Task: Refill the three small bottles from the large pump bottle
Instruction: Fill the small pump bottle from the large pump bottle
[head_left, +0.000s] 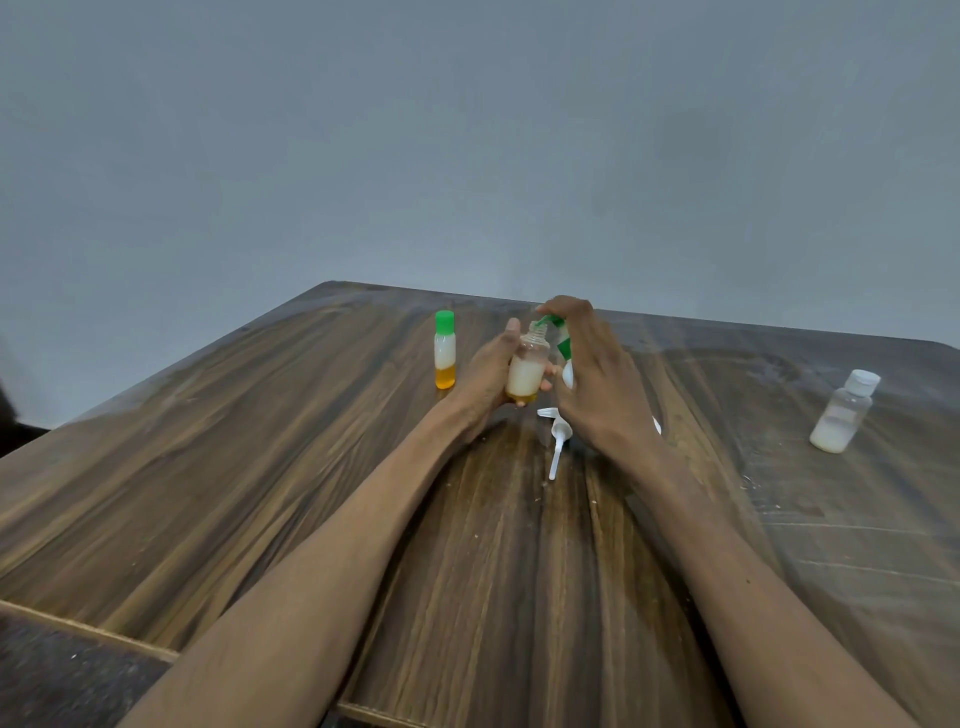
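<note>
My left hand (488, 371) grips a small uncapped bottle (525, 371), tilted slightly and holding white liquid over a thin yellow layer. Its open neck sits right under the green nozzle of the large pump bottle (563, 347). My right hand (597, 379) curls over the green pump head and hides most of the bottle's white body. A second small bottle (444, 357) with a green cap stands upright to the left, white liquid over orange. A third small clear bottle (841, 418) with a white cap stands far right, white liquid in its bottom.
A loose white pump piece with a thin tube (557, 439) lies on the wooden table (260, 467) just in front of my hands. A small white bit (657, 425) shows behind my right wrist. A grey wall rises beyond the table's far edge.
</note>
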